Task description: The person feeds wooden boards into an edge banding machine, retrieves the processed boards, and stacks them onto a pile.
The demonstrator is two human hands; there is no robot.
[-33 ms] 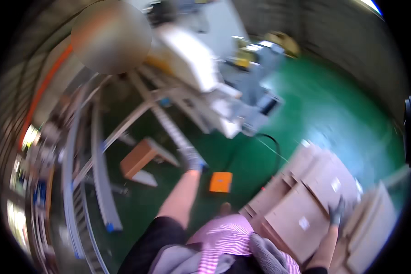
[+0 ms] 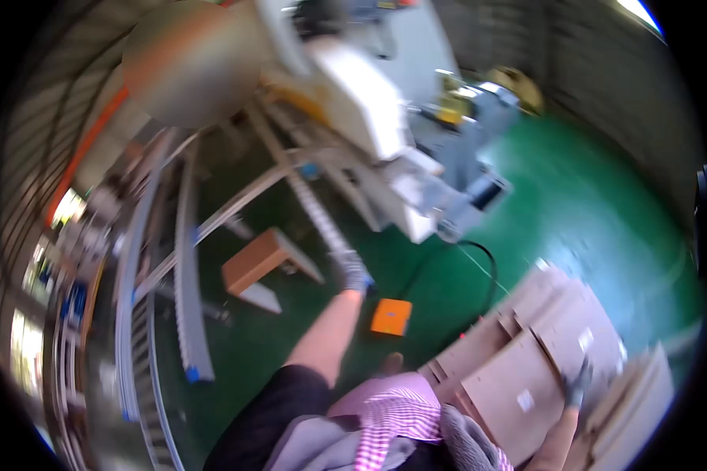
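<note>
Starting at your far left, you have curved grey conveyor rails (image 2: 184, 298) bending down the side of the view, and just right of them a small brown box-shaped stand (image 2: 255, 263) sitting on the green floor (image 2: 597, 220). Your left hand (image 2: 353, 271), in a grey glove, stretches out at the end of your bare forearm and reaches the lower end of a slanted ribbed rail (image 2: 314, 208) that comes down from the pale machine (image 2: 369, 102) above; the picture is too blurred to tell whether those fingers are curled around the rail or only resting against it. Just right of that hand and a little nearer you, an orange box (image 2: 391, 316) lies on the floor, with a black cable (image 2: 479, 263) looping past it toward the machine. Lower down, a pink-and-white striped cloth (image 2: 397, 412) bunches up near your body. Further right, a stack of flat brown cardboard sheets (image 2: 518, 369) fans out over the floor, some with small white labels. Your right hand (image 2: 577, 385), also gloved in grey, sits at the right edge of one of those sheets; its fingers look closed over the edge, though the blur keeps you from being sure of the grip.
</note>
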